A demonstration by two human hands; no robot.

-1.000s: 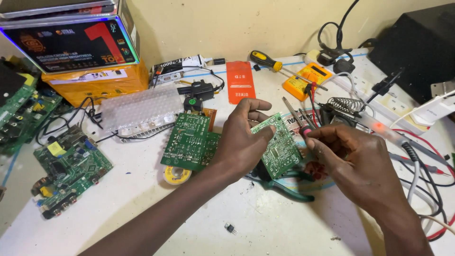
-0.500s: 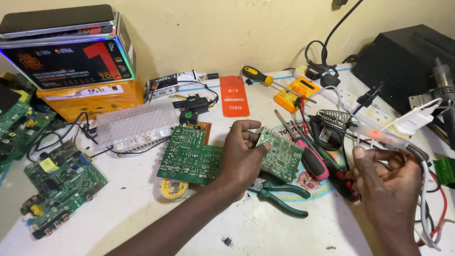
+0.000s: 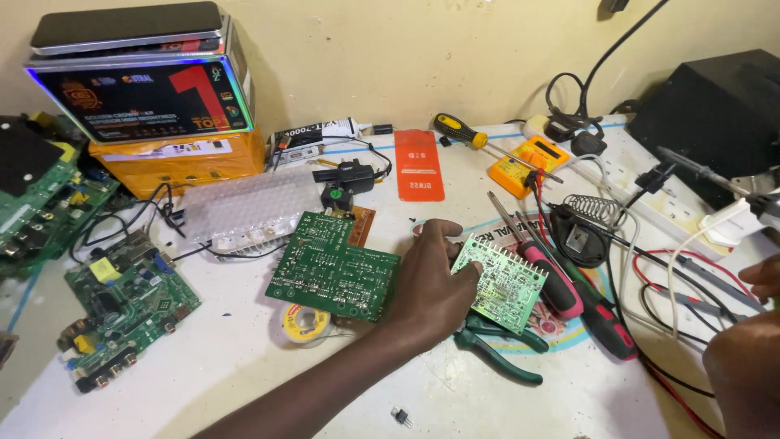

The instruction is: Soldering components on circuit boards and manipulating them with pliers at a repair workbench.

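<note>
On the white bench, the left hand [image 3: 431,289] grips the small green circuit board [image 3: 500,280] by its left edge, thumb on top and fingers curled beneath, holding it tilted just above the green-handled pliers [image 3: 496,354] and beside the larger green circuit board [image 3: 333,276]. Half a second ago the right hand [image 3: 751,358] was raised at the right with something pinched in its fingers; now it has dropped to the frame's right edge, well apart from the board and near the red and black wires [image 3: 674,284]. It is mostly cut off, so I cannot tell its grip.
</note>
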